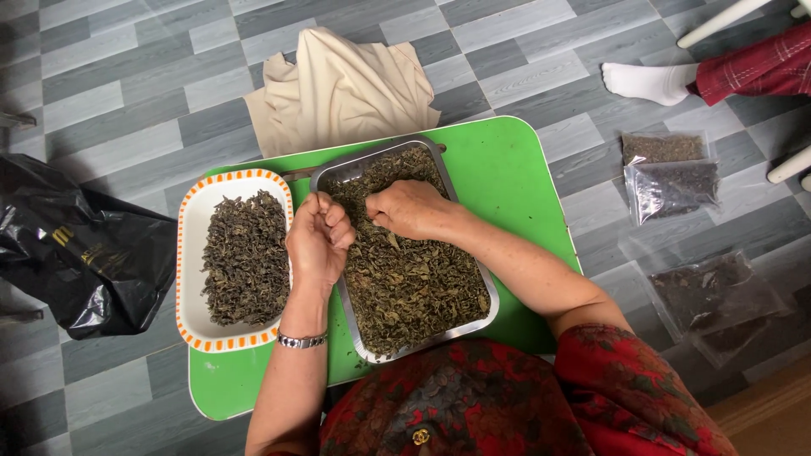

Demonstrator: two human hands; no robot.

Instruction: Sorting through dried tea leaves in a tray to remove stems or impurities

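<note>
Head view: my right hand rests curled on crinkly dried tea leaves in the rectangular steel tray; left hand loosely fisted between it and the orange-rimmed white tray.

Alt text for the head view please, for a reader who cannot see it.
Seen from above, a person's right hand rests on dried leaves in a metal tray, while the left hand, curled loosely, hovers at the tray's left edge. Beside it on the green table sits an orange-rimmed white tray of leaves; clear packets lie on the tiled floor.
</note>
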